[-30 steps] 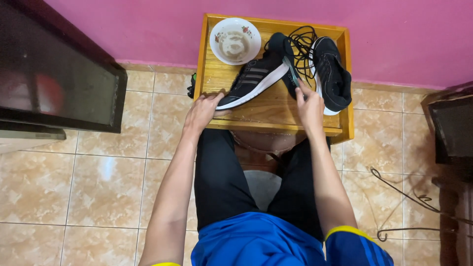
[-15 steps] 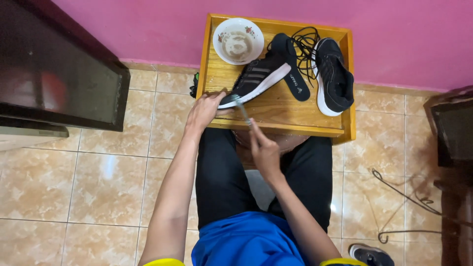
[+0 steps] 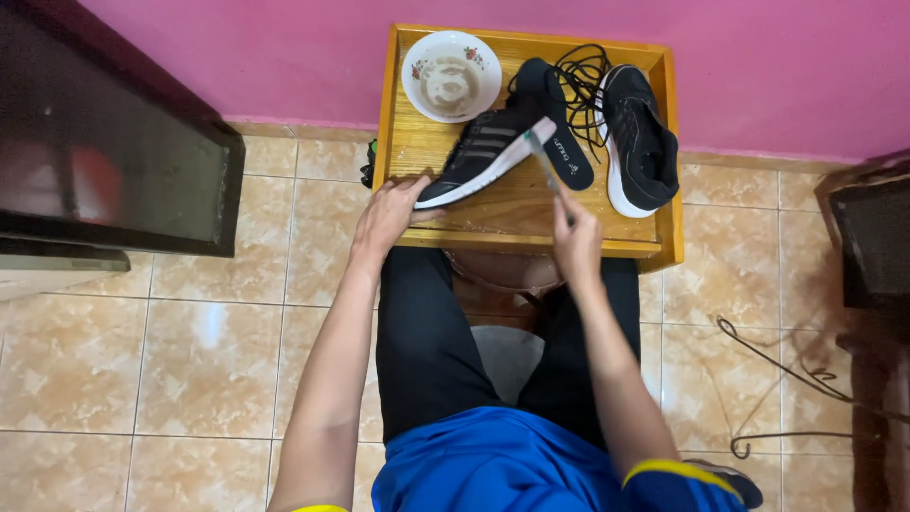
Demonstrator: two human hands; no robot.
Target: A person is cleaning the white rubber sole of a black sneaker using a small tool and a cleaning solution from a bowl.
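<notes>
A black sneaker with a white sole (image 3: 488,152) lies on its side on a small wooden table (image 3: 517,223). My left hand (image 3: 389,213) holds its toe end at the table's front left. My right hand (image 3: 575,237) grips a toothbrush (image 3: 543,163) whose head points at the shoe's heel. A second black sneaker (image 3: 640,137) lies at the right of the table. A dark insole (image 3: 559,128) and loose black laces (image 3: 580,76) lie between the two shoes. A white bowl (image 3: 451,76) with murky liquid sits at the back left.
A pink wall runs behind the table. A dark cabinet (image 3: 104,152) stands at the left, dark furniture (image 3: 872,237) at the right. Black cables (image 3: 787,370) trail over the tiled floor at the right. My knees are under the table's front edge.
My right hand left the right side of the table, drew back toward my lap with the toothbrush, and now reaches forward with it to the sneaker's heel. My left hand stayed on the toe.
</notes>
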